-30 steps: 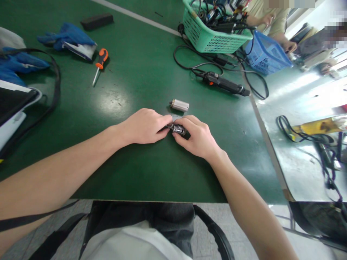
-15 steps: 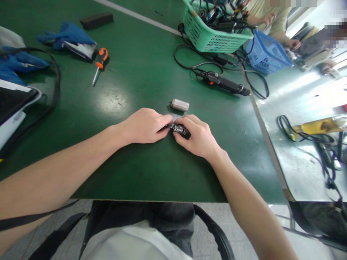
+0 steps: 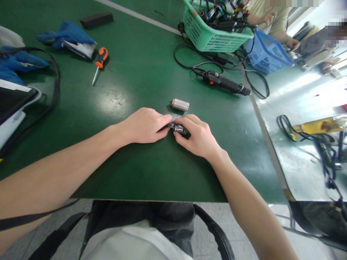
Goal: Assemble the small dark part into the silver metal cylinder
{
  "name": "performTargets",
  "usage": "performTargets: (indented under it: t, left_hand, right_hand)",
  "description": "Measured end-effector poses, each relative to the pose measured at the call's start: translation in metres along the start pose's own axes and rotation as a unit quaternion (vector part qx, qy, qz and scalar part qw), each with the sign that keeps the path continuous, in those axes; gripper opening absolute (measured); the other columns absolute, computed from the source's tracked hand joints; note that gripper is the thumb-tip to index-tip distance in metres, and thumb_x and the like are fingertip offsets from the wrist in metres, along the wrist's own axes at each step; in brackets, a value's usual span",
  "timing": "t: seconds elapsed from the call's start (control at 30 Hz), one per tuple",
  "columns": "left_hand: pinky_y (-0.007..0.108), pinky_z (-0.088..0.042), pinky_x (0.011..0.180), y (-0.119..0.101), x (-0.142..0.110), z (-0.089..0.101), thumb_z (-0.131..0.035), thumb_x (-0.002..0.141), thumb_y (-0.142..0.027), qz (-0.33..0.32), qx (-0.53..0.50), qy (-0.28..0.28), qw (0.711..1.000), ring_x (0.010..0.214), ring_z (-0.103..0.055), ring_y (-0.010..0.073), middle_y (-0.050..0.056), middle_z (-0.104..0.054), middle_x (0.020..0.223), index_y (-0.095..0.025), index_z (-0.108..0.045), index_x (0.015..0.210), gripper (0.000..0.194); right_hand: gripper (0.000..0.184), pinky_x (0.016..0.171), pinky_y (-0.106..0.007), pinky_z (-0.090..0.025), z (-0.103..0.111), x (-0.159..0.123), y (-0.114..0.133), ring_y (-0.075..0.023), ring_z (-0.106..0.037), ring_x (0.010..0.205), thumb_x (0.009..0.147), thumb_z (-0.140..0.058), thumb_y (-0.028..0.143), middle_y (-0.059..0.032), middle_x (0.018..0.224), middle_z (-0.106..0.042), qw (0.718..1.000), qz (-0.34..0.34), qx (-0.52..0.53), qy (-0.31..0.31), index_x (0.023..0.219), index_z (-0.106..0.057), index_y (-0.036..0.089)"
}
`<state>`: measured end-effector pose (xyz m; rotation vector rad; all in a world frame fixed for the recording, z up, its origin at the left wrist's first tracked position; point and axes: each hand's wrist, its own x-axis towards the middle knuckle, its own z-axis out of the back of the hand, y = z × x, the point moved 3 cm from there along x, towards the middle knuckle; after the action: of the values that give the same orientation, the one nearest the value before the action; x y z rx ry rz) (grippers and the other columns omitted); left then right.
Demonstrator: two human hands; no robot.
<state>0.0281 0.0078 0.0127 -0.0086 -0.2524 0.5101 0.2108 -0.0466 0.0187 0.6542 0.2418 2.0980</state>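
My left hand (image 3: 145, 125) and my right hand (image 3: 199, 136) meet over the green table (image 3: 141, 169). Between their closed fingers sits a small dark metal part (image 3: 179, 128) with a shiny middle. My right hand grips its dark right end, while my left fingertips pinch its left tip. A little beyond the hands, a short silver cylinder (image 3: 179, 104) lies loose on the table, touched by neither hand.
An orange-handled screwdriver (image 3: 99, 63) and blue gloves (image 3: 67, 39) lie at the far left. A black electric driver (image 3: 223, 84) with its cable lies at the back right, beside a green basket (image 3: 214, 34) and a blue basket (image 3: 267, 54). Another person's arms work behind the baskets.
Almost nothing moved. The small metal part has tilted slightly between my fingers, and both hands stay in the same place.
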Motion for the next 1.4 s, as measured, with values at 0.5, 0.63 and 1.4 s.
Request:
performTargets:
  t: [0.5, 0.63, 1.4]
  left_hand:
    - [0.033, -0.029, 0.055, 0.0007, 0.0004, -0.0009, -0.047, 0.099, -0.035, 0.000, -0.009, 0.003, 1.000, 0.063, -0.066, 0.0206, 0.004, -0.070, 0.071, -0.019, -0.066, 0.096, 0.025]
    - [0.033, -0.029, 0.056, 0.0000, 0.0008, 0.0002, -0.047, 0.099, -0.035, 0.004, -0.012, 0.002, 1.000, 0.062, -0.065, 0.0201, 0.004, -0.070, 0.071, -0.019, -0.066, 0.095, 0.025]
    - [0.034, -0.029, 0.056, 0.0009, -0.0008, -0.0020, -0.048, 0.098, -0.036, 0.007, -0.003, -0.001, 1.000, 0.062, -0.066, 0.0224, 0.004, -0.071, 0.072, -0.020, -0.064, 0.100, 0.023]
  right_hand:
    - [0.020, 0.091, -0.042, -0.055, -0.0008, 0.0000, -0.0008, -0.0273, -0.066, 0.099, 0.090, -0.062, 0.019, -0.0091, 0.103, -0.070, 1.000, 0.002, -0.006, -0.001, 0.110, -0.064, 0.021]
    - [0.019, 0.090, -0.041, -0.055, -0.0001, -0.0002, -0.0014, -0.0272, -0.066, 0.099, 0.090, -0.062, 0.019, -0.0085, 0.102, -0.069, 1.000, -0.001, -0.012, 0.000, 0.109, -0.063, 0.022]
    - [0.021, 0.090, -0.041, -0.055, 0.0022, -0.0003, -0.0018, -0.0273, -0.066, 0.099, 0.088, -0.060, 0.017, -0.0088, 0.102, -0.069, 1.000, -0.007, -0.024, 0.009, 0.108, -0.063, 0.021]
